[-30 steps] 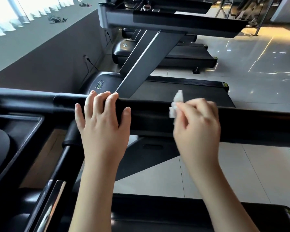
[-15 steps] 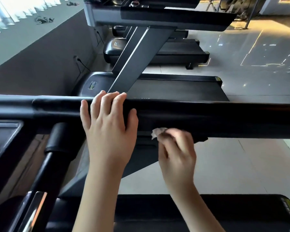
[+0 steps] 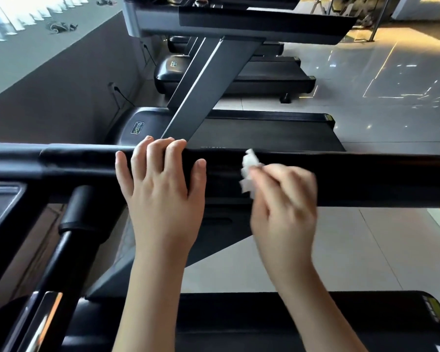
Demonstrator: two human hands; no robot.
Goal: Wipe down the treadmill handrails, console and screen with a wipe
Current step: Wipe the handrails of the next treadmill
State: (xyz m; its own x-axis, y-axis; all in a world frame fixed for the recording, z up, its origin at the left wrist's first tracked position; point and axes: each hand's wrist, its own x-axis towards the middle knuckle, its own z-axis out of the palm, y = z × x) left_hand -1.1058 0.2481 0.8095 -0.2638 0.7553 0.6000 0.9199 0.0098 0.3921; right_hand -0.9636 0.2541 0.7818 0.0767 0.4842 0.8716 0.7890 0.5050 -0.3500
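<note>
A thick black treadmill handrail (image 3: pixel 366 179) runs across the middle of the view. My left hand (image 3: pixel 163 189) lies over it, fingers hooked over the far edge and thumb spread along the near face. To its right, my right hand (image 3: pixel 285 199) pinches a small crumpled white wipe (image 3: pixel 248 171) and presses it against the rail's near face; this hand is motion-blurred. A corner of the console (image 3: pixel 0 199) shows at the left edge.
A black upright post (image 3: pixel 71 240) with a chrome strip drops from the rail at lower left. The treadmill's belt deck (image 3: pixel 264 323) lies below. Neighbouring treadmills (image 3: pixel 239 123) stand beyond the rail, beside a grey wall and glossy tiled floor.
My right hand went down under the rail with the wipe, then came back up onto its near face. The left hand kept its hold. The camera view shifted slightly.
</note>
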